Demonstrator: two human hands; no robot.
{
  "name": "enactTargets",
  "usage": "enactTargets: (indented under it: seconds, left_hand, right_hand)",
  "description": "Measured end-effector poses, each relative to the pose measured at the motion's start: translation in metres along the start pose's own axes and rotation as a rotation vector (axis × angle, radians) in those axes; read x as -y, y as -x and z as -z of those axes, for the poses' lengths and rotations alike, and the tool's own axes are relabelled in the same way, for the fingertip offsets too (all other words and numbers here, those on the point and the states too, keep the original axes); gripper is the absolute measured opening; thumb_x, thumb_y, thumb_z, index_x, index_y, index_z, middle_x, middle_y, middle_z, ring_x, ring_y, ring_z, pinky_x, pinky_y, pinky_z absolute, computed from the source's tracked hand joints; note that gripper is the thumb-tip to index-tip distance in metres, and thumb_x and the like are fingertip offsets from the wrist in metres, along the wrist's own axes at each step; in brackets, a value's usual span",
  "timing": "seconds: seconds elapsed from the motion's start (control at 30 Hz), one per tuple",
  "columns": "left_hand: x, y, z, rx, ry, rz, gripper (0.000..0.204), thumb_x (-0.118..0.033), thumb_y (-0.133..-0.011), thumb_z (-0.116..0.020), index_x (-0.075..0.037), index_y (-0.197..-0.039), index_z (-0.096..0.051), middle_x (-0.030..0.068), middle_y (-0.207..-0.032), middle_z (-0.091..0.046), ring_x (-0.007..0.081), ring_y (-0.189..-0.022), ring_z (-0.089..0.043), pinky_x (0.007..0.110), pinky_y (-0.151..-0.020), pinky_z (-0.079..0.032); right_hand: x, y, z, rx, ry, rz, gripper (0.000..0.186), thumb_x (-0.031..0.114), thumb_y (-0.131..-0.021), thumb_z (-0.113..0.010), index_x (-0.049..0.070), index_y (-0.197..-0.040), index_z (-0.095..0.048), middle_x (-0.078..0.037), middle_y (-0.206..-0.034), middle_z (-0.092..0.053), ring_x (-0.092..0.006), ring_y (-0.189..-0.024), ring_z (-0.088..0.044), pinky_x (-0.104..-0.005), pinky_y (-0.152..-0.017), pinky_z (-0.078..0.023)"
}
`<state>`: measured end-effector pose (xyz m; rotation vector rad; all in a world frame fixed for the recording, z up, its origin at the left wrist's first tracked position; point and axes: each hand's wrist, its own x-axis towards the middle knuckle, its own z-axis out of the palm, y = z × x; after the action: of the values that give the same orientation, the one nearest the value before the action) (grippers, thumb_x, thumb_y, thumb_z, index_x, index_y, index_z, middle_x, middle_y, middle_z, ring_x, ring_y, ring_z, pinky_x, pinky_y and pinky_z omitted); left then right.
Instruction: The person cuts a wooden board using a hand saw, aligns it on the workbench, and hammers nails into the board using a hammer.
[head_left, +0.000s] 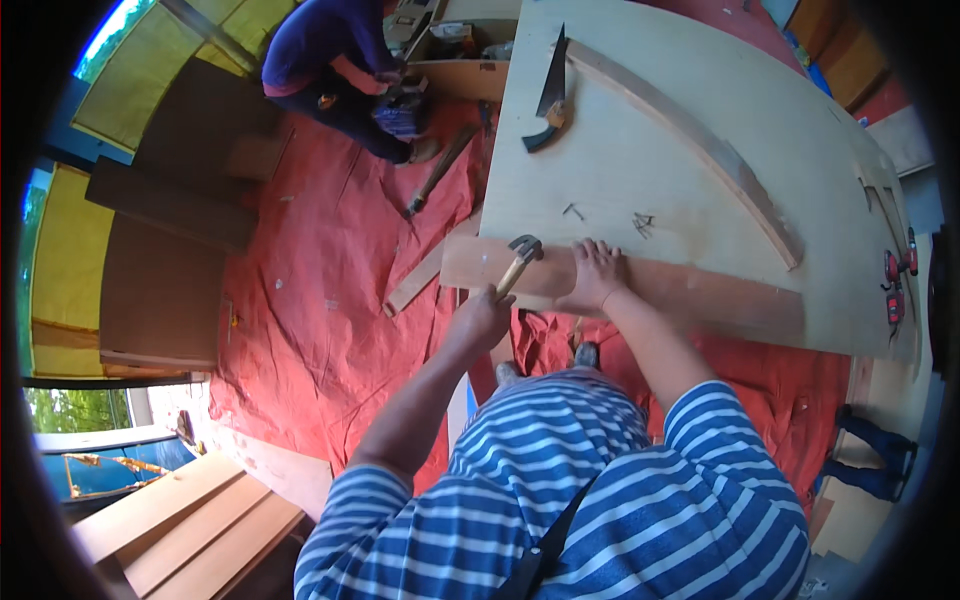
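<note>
Our left hand (481, 318) is clenched around the hammer (514, 274), whose head sits ahead of those fingers, above the board (715, 292); whether it touches, we cannot tell. Our right hand (596, 274) lies on the board, fingers outstretched and grasping nothing. The board runs beneath them to both sides, along the table's (505, 185) near edge. Just ahead of the right fingers we have nails (643, 224); well beyond, the saw (551, 100); ahead and rightward, the batten (690, 140).

Claw hammer (517, 265) over brown board (710, 292)
</note>
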<state>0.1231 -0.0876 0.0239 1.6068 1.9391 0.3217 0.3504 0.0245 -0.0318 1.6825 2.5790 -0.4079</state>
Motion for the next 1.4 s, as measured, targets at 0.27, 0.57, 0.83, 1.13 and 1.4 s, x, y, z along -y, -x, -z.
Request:
enactTargets:
  seconds: [0.27, 0.57, 0.83, 1.13, 1.4]
  left_hand:
    - [-0.011, 0.006, 0.002, 0.029, -0.043, 0.009, 0.037, -0.037, -0.101, -0.053, 0.0, -0.108, -0.052, 0.0322, -0.084, -0.066, 0.0516, -0.081, -0.064, 0.06, -0.069, -0.048]
    - [-0.029, 0.011, -0.008, -0.009, -0.031, 0.068, 0.035, -0.034, -0.102, -0.053, 0.0, -0.105, -0.051, 0.0347, -0.085, -0.064, 0.0539, -0.085, -0.062, 0.06, -0.071, -0.047]
    - [-0.019, 0.025, -0.039, -0.112, 0.076, 0.197, 0.038, -0.034, -0.101, -0.054, 0.002, -0.112, -0.052, 0.036, -0.09, -0.064, 0.0543, -0.089, -0.062, 0.06, -0.073, -0.048]
    - [-0.016, 0.027, -0.066, -0.161, 0.167, 0.277, 0.039, -0.033, -0.1, -0.055, 0.003, -0.115, -0.053, 0.0365, -0.097, -0.064, 0.0537, -0.097, -0.062, 0.058, -0.078, -0.048]
    - [-0.016, 0.031, -0.087, -0.205, 0.182, 0.323, 0.038, -0.034, -0.1, -0.056, 0.002, -0.11, -0.053, 0.0355, -0.094, -0.065, 0.0531, -0.094, -0.063, 0.057, -0.077, -0.048]
  right_hand:
    - [0.003, 0.014, -0.013, 0.005, -0.013, -0.009, 0.114, 0.063, -0.048, -0.085, 0.007, -0.139, -0.043, -0.011, -0.133, -0.047, -0.0286, -0.129, -0.04, -0.0525, -0.106, -0.03]
    - [-0.004, 0.012, 0.006, 0.01, -0.05, -0.007, 0.115, 0.064, -0.049, -0.086, 0.006, -0.139, -0.044, -0.013, -0.134, -0.047, -0.0313, -0.128, -0.041, -0.0541, -0.108, -0.028]
    - [-0.098, -0.029, -0.007, -0.213, -0.434, 0.079, 0.031, 0.031, -0.08, -0.071, 0.007, -0.1, -0.07, -0.017, -0.111, -0.063, -0.0361, -0.11, -0.058, -0.047, -0.095, -0.049]
    - [-0.213, -0.037, 0.011, -0.206, -0.292, -0.041, 0.016, 0.013, -0.088, -0.057, 0.012, -0.093, -0.072, -0.016, -0.105, -0.065, -0.0363, -0.105, -0.063, -0.0454, -0.088, -0.053]
    - [-0.215, -0.049, 0.014, -0.06, -0.231, 0.142, 0.014, 0.02, -0.089, -0.061, 0.008, -0.093, -0.066, -0.018, -0.115, -0.062, -0.0371, -0.103, -0.063, -0.0473, -0.087, -0.053]
